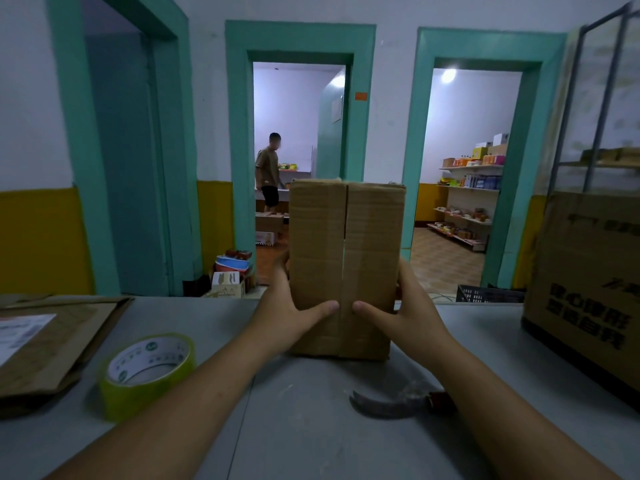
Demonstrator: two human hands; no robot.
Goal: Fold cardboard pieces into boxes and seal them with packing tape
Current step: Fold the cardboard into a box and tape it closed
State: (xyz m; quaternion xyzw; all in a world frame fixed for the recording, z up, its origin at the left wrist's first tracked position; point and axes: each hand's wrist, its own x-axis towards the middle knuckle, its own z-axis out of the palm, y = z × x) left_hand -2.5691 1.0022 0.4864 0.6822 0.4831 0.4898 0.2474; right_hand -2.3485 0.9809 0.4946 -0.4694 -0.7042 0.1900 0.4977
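There were one small box (346,258), one big box (588,289), one tape roll (147,375), one knife (388,405) and one person (268,168).

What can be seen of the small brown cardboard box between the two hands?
The small brown cardboard box stands upright on the grey table, flaps facing the camera. Two flaps meet in a vertical seam, slightly open; no tape shows. The left hand and right hand grip its sides, thumbs pressing beside the seam.

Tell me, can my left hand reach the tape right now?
Probably yes: the left hand grips the box and must release it first, but the tape lies on the table close beside that arm, nothing between.
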